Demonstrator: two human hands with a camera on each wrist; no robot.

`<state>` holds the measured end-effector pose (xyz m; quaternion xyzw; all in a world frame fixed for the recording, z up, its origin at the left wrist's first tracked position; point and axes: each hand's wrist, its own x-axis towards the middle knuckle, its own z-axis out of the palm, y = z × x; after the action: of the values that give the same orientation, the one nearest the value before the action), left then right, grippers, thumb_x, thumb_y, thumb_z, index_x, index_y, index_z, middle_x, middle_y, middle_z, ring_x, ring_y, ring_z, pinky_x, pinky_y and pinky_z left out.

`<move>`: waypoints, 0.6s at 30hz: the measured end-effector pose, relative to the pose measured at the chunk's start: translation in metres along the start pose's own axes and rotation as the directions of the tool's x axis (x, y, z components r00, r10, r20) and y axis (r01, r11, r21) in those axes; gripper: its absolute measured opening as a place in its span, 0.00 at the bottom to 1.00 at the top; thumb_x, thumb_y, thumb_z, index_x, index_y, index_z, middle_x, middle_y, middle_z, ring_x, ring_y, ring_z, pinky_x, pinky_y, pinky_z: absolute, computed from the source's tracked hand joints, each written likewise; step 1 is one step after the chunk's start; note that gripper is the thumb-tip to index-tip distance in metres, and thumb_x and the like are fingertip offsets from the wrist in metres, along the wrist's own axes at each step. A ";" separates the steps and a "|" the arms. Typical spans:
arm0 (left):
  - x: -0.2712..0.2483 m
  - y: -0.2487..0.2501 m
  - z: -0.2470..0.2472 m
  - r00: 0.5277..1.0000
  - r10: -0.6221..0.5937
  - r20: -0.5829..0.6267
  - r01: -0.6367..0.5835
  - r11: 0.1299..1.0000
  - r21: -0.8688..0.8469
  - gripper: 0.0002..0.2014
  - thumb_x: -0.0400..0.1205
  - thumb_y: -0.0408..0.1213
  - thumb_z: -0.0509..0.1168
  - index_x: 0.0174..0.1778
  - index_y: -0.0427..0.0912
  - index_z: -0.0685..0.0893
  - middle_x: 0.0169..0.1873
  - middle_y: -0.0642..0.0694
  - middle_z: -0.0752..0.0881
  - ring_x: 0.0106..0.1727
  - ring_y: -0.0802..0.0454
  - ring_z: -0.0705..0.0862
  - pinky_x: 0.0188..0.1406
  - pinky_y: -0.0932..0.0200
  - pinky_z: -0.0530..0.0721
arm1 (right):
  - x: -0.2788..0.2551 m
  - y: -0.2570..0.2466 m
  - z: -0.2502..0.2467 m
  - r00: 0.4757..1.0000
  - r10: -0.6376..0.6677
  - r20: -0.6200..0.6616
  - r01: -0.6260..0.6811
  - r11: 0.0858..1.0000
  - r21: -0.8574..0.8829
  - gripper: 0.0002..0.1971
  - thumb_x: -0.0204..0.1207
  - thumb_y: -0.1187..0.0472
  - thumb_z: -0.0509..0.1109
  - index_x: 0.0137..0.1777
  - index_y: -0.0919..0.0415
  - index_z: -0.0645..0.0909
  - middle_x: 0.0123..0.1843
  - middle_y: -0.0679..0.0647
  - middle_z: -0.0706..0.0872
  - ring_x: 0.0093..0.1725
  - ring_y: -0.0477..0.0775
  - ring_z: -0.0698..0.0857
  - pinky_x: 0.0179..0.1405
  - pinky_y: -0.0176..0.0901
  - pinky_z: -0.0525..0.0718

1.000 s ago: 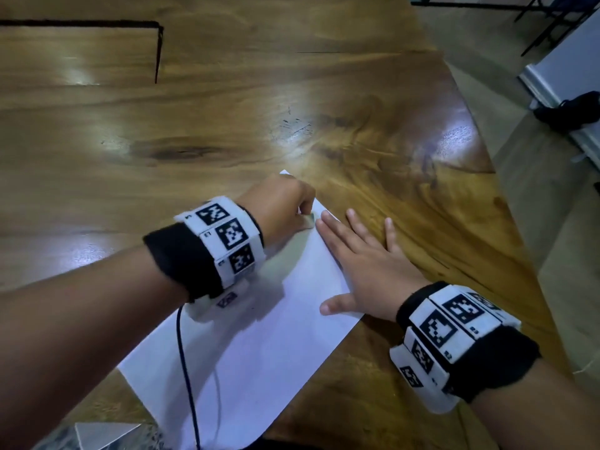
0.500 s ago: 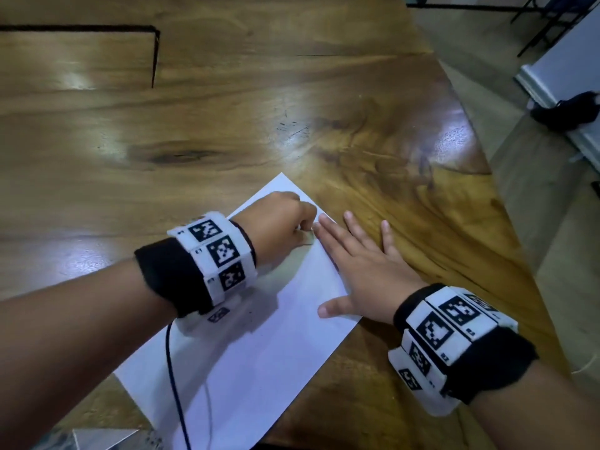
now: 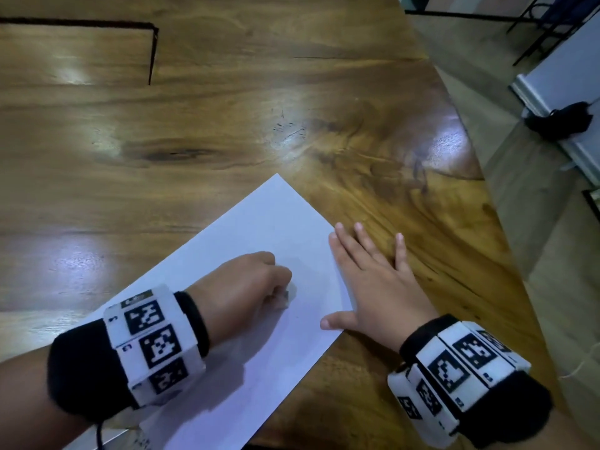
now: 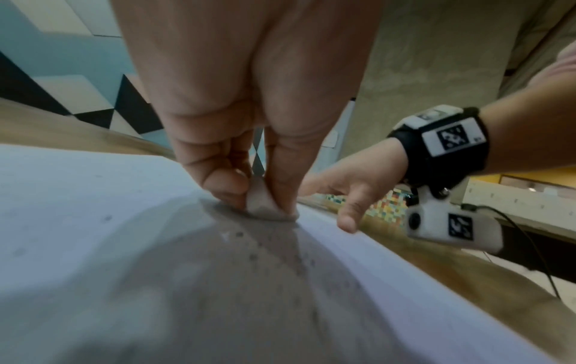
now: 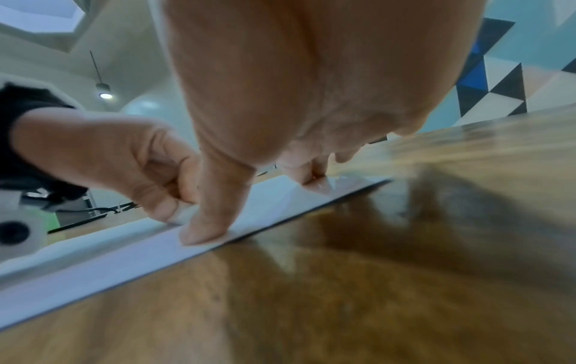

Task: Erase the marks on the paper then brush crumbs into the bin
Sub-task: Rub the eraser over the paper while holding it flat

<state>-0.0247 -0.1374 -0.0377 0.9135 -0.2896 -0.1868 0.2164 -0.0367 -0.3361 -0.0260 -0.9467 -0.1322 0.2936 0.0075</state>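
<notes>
Left hand [image 3: 246,280] pinching eraser [image 4: 263,204] against paper [image 3: 259,228]; right hand [image 3: 380,287] flat, pressing its edge.

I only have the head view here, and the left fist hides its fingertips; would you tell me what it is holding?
Observer: The left hand pinches a small white eraser between thumb and fingers, its tip pressed on the paper.
Operator: Thank you. Are there crumbs yet?
Observer: Yes, the left wrist view shows small grey specks on the sheet just below the eraser.
Operator: And how is the right hand placed?
Observer: The right wrist view shows the right hand with its thumb flat on the paper's edge.
</notes>
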 end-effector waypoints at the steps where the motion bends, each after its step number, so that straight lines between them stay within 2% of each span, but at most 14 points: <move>1: 0.004 0.000 -0.004 1.000 -0.004 0.021 0.004 1.000 -0.017 0.10 0.73 0.37 0.66 0.27 0.48 0.73 0.27 0.54 0.71 0.32 0.50 0.72 0.29 0.65 0.66 | -0.001 0.000 0.002 1.000 -0.001 0.002 0.001 1.000 0.004 0.58 0.67 0.28 0.63 0.80 0.52 0.25 0.80 0.43 0.22 0.75 0.42 0.21 0.75 0.67 0.25; 4: 0.031 0.003 -0.025 0.990 -0.076 0.122 0.077 0.997 -0.005 0.11 0.70 0.41 0.70 0.25 0.50 0.75 0.22 0.58 0.73 0.29 0.57 0.73 0.28 0.67 0.67 | 0.000 -0.002 0.005 1.000 0.001 0.003 -0.001 1.000 0.012 0.59 0.67 0.26 0.60 0.80 0.54 0.24 0.78 0.43 0.19 0.74 0.42 0.20 0.75 0.67 0.25; 6: 0.056 0.004 -0.038 0.990 -0.141 0.025 0.142 0.990 -0.027 0.07 0.70 0.39 0.71 0.29 0.50 0.79 0.24 0.57 0.75 0.31 0.55 0.74 0.31 0.63 0.71 | 0.001 -0.002 0.005 1.000 0.002 0.005 -0.002 1.000 0.006 0.59 0.67 0.25 0.60 0.80 0.54 0.24 0.76 0.43 0.18 0.75 0.42 0.20 0.75 0.67 0.25; 8: 0.077 0.007 -0.041 0.975 -0.185 -0.124 0.182 0.983 -0.038 0.03 0.72 0.38 0.69 0.36 0.43 0.83 0.28 0.53 0.77 0.36 0.50 0.75 0.37 0.58 0.68 | 0.001 -0.002 0.005 1.000 0.002 0.016 -0.003 1.000 0.013 0.59 0.67 0.25 0.60 0.79 0.54 0.23 0.76 0.42 0.18 0.75 0.43 0.20 0.75 0.67 0.24; 9: 0.084 0.009 -0.038 0.969 -0.185 -0.164 0.183 0.983 -0.026 0.04 0.73 0.37 0.68 0.39 0.41 0.83 0.31 0.50 0.78 0.38 0.47 0.77 0.38 0.59 0.65 | 0.001 -0.001 0.005 1.000 0.001 0.020 -0.001 1.000 0.018 0.59 0.67 0.25 0.60 0.79 0.54 0.23 0.76 0.42 0.18 0.75 0.43 0.20 0.74 0.67 0.24; 11: 0.086 0.012 -0.027 0.969 -0.175 -0.177 0.169 0.984 -0.047 0.04 0.74 0.36 0.66 0.38 0.38 0.81 0.33 0.47 0.78 0.41 0.44 0.79 0.37 0.61 0.63 | 0.001 -0.001 0.005 1.000 0.000 0.020 -0.001 1.000 0.029 0.59 0.66 0.25 0.60 0.79 0.53 0.23 0.77 0.42 0.18 0.76 0.44 0.20 0.74 0.67 0.24; 13: 0.069 0.016 -0.017 0.984 -0.127 -0.124 0.120 0.991 -0.064 0.07 0.76 0.35 0.64 0.32 0.41 0.75 0.33 0.46 0.75 0.39 0.46 0.75 0.35 0.60 0.64 | 0.002 0.000 0.006 1.000 0.002 0.021 -0.003 0.999 0.037 0.59 0.66 0.25 0.60 0.79 0.53 0.23 0.77 0.42 0.18 0.76 0.45 0.20 0.74 0.68 0.24; 15: 0.046 0.018 -0.008 1.000 0.007 -0.027 -0.008 0.999 -0.036 0.10 0.76 0.34 0.61 0.29 0.43 0.71 0.33 0.44 0.74 0.37 0.46 0.74 0.37 0.56 0.68 | 0.002 0.000 0.006 1.000 0.000 0.026 -0.001 0.999 0.045 0.59 0.66 0.25 0.60 0.79 0.52 0.23 0.78 0.42 0.18 0.76 0.45 0.20 0.74 0.68 0.24; 16: 0.036 0.019 -0.005 0.997 0.073 0.029 -0.073 0.997 -0.001 0.09 0.76 0.33 0.60 0.29 0.42 0.72 0.33 0.43 0.75 0.36 0.45 0.74 0.39 0.54 0.71 | 0.002 0.000 0.006 1.000 0.001 0.027 -0.002 0.999 0.050 0.59 0.66 0.25 0.60 0.79 0.52 0.23 0.78 0.42 0.18 0.76 0.45 0.20 0.74 0.68 0.24; 18: 0.029 0.016 -0.006 0.983 0.096 0.155 -0.103 0.994 0.038 0.06 0.75 0.35 0.62 0.32 0.40 0.79 0.33 0.46 0.77 0.36 0.48 0.75 0.39 0.55 0.73 | 0.001 0.000 0.006 1.000 0.000 0.031 -0.002 0.998 0.057 0.59 0.66 0.25 0.61 0.79 0.52 0.22 0.77 0.41 0.18 0.76 0.45 0.20 0.74 0.67 0.24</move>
<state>-0.0072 -0.1655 -0.0311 0.8856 -0.3547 -0.2386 0.1816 -0.0387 -0.3363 -0.0315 -0.9416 -0.1232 0.3119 0.0325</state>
